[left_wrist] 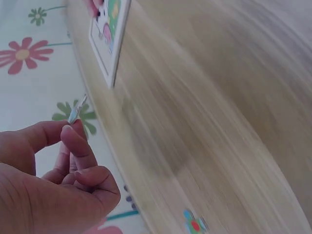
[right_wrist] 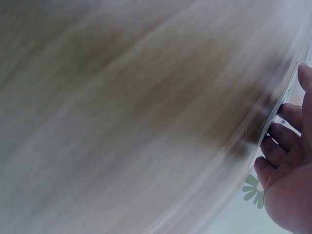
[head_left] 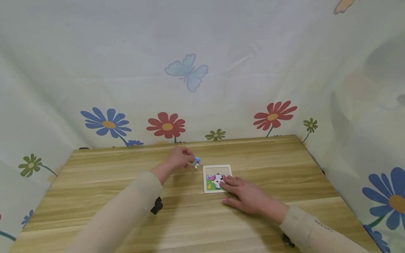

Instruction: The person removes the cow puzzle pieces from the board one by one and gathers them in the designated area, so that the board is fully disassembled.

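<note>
A small square cow jigsaw puzzle (head_left: 217, 166) in a pale frame lies on the table, its upper part showing bare board. My left hand (head_left: 180, 157) pinches a small blue and white jigsaw piece (head_left: 197, 162) between thumb and fingertip, above the table left of the frame. In the left wrist view this piece is seen nearly edge-on. My right hand (head_left: 248, 195) lies with extended fingers over the frame's right side, fingertips on the cow picture. Another jigsaw piece (left_wrist: 195, 222), with a red spot, lies on the table near the left hand.
The wood-grain table (head_left: 120, 175) meets a cloth backdrop (head_left: 202, 116) printed with flowers and a butterfly along its far edge and sides. Dark wrist camera parts (head_left: 156, 206) show beside the left sleeve.
</note>
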Demonstrator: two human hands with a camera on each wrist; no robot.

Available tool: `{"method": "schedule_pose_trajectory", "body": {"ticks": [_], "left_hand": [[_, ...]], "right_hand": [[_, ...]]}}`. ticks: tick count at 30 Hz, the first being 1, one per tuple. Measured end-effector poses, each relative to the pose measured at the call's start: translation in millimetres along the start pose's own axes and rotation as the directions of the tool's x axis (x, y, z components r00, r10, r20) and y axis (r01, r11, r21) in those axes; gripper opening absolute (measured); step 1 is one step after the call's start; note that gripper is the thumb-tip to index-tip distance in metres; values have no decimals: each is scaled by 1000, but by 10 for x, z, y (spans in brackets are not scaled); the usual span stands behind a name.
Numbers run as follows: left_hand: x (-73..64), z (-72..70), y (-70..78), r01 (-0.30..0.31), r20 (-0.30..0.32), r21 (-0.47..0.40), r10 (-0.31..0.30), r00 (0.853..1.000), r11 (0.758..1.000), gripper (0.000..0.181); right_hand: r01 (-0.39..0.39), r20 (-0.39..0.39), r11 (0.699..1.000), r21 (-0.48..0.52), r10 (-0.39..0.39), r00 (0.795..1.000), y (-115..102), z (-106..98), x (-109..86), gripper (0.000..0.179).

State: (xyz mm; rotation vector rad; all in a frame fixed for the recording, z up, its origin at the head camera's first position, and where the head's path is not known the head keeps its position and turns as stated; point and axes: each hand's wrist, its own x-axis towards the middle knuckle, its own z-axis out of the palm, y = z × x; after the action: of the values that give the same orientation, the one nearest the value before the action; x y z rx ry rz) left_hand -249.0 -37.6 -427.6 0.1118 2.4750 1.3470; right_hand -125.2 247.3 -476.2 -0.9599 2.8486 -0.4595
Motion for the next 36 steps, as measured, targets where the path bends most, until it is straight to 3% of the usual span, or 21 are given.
{"method": "schedule_pose_trajectory", "body": {"ticks": [6,13,22,32,36], "left_hand": [[-59,-257,-101,21,9,69,-22,1000,997,13],[-75,-439,-289,36,8,148,-37,999,988,14],[-83,-524,-433,56,5,212,-59,998,976,13],[-128,-566,-441,135,-6,295,-140,990,946,15],[-153,-585,-447,99,3,346,-107,994,933,14]], "right_hand": [[-2,-14,1000,-10,2,1000,9,11,-8,63],[6,-25,1000,-13,-6,1000,22,28,-17,63],[-11,-8,1000,-12,11,1000,-2,38,-4,64],[-18,-5,1000,-13,18,1000,-22,40,0,64],[-20,0,1000,-18,20,1000,-23,43,-2,64]]}}
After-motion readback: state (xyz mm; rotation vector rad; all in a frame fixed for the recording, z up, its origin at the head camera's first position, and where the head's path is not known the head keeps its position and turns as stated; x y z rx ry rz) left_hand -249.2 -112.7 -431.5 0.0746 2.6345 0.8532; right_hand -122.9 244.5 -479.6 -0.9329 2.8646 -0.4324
